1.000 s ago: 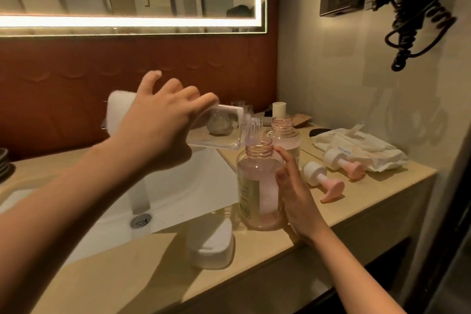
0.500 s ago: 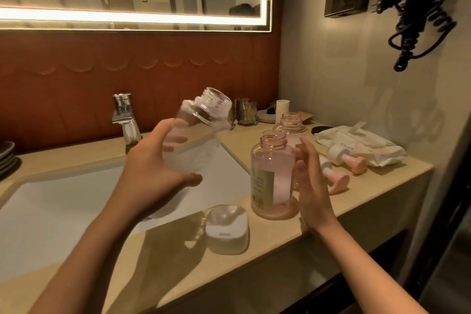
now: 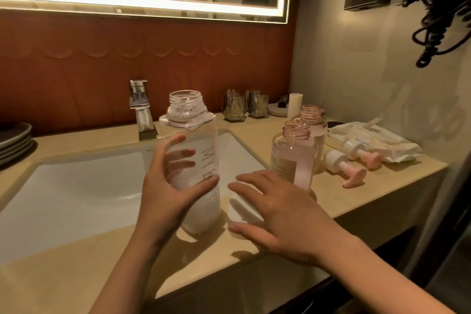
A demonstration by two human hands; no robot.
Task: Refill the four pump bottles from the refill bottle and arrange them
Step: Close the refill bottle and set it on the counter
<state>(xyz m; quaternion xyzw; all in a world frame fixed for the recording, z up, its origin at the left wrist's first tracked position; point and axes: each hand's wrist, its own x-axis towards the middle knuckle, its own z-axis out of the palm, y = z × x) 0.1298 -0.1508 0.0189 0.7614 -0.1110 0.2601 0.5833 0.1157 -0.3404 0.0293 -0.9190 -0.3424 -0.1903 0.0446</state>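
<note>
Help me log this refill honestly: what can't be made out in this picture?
1. White cap: head view, mostly covered by the right hand; contact unclear.
2. Refill bottle lettering: partly behind the left hand.
3. Near pump bottle label: too small to read.
4. Two of four pump bottles: nowhere in view.
5. Plates: cut by left edge.
</note>
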